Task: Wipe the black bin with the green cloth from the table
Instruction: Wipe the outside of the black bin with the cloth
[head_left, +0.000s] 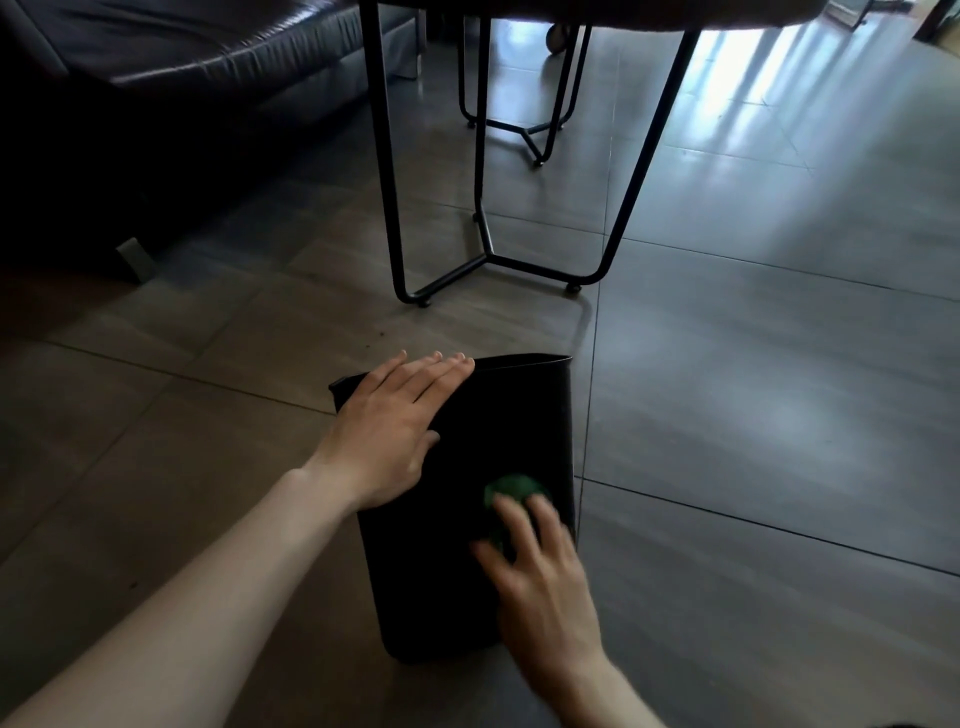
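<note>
Black bin (457, 561) sits lower centre of the frame, lying on its side on the tiled floor (753, 415), open mouth toward the table legs (488, 249) at upper centre, base toward the camera. Left hand (387, 431) is open, palm flat on the upper-left part of the bin's wall, fingers reaching the rim, pinning it down. Right hand (540, 577) is motion-blurred at lower right of the bin, fingers spread and pressing the green cloth (511, 493) against the wall; only a small bunched patch of cloth shows past the fingertips, so it looks pressed under the fingers rather than gripped in a fist. Judgement: wiping is under way, coverage so far unknown since dark plastic hides any streaks. Risks: the bin looks light and the tiles look smooth, so a hard stroke could slide or roll it if the left palm eases off. Cloth is balled small, so it could slip out from under the fingers and leave bare skin rubbing. Far side and inside may get missed without turning the bin. Dark sofa (156, 104) upper left is well apart.
</note>
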